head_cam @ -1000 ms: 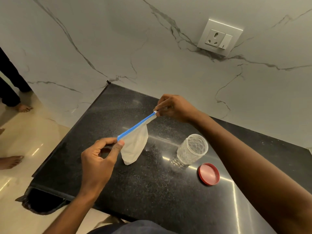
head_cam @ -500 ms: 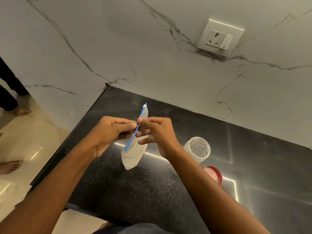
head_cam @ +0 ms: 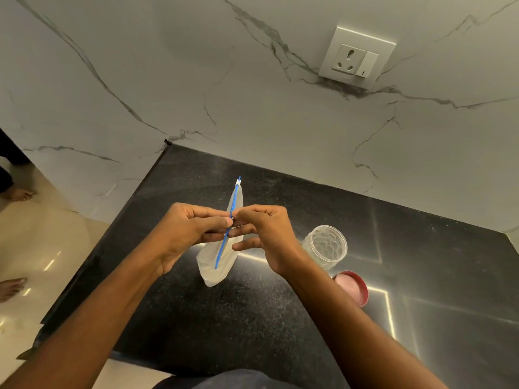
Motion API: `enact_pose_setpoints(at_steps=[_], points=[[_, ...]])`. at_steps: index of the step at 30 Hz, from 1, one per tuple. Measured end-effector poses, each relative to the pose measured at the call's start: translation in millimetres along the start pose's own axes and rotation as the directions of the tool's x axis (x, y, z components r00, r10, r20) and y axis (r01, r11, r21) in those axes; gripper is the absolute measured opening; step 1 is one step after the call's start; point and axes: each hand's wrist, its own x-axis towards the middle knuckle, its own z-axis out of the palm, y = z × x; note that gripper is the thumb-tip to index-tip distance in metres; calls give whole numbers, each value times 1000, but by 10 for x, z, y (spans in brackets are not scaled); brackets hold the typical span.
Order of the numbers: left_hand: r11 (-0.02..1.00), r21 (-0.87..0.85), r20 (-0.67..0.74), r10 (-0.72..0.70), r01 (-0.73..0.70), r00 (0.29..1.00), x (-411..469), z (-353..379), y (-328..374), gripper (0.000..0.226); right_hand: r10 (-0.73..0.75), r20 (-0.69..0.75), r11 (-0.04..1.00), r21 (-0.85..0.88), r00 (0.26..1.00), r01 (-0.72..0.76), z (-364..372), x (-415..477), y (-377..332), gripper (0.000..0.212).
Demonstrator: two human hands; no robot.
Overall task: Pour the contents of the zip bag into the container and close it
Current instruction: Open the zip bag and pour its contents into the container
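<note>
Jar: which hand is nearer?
Right. The right hand pinches the bag just left of the jar; the left hand is farther, beyond the bag.

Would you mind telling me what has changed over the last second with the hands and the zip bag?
Both hands came together at the middle of the zip bag: left hand, right hand. Its blue strip turned from slanting sideways to pointing away. The open container and red lid stayed on the counter.
</note>
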Motion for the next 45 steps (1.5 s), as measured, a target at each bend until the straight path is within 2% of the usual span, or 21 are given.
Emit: enact_pose_setpoints(at_steps=[9, 14, 21, 24, 27, 29, 31, 34, 37, 41, 43, 45], points=[[998, -11, 26, -56, 57, 998, -20, 16, 24, 18, 47, -25, 999, 17, 999, -46, -19, 9, 31, 16], [999, 17, 14, -40, 40, 999, -49, 43, 33, 22, 5, -63, 998, -69, 998, -10, -9, -1, 30, 14], [999, 15, 19, -44, 44, 999, -68, 51, 4, 19, -3, -52, 997, -72, 999, -1, -44, -46, 24, 13], [994, 108, -10, -10, 11, 1000, -76, 83, -22, 19, -4, -84, 992, -126, 996, -7, -35, -42, 27, 14], [975, 207, -57, 96, -82, 994, -84, 149, -33, 18, -73, -121, 966, -254, 990, 41, -16, -49, 28, 16], [925, 337, -137, 232, -174, 963, -85, 174, -8, 19, -133, -165, 950, -301, 977, 79, -17, -57, 16, 19], [822, 514, -194, 390, -245, 900, -83, 162, 54, 15, -170, -215, 946, -310, 962, 98, -48, -73, -25, 21], [637, 727, -141, 505, -257, 852, -64, 76, 190, 13, -207, -234, 933, -340, 950, 119, -137, -115, -106, 19], [484, 855, -104, 508, -184, 855, -9, -19, 325, 17, -246, -221, 900, -413, 944, 138, -186, -174, -162, 14], [378, 917, -74, 473, -127, 878, -17, 44, 467, 21, -307, -196, 850, -496, 931, 176, -134, -241, -163, 12], [412, 903, -57, 397, -122, 916, -32, 141, 525, 22, -342, -170, 814, -545, 924, 201, -98, -257, -144, 11], [459, 880, -27, 299, -119, 954, -3, 269, 582, 52, -387, -131, 763, -601, 913, 238, -52, -268, -128, 11]])
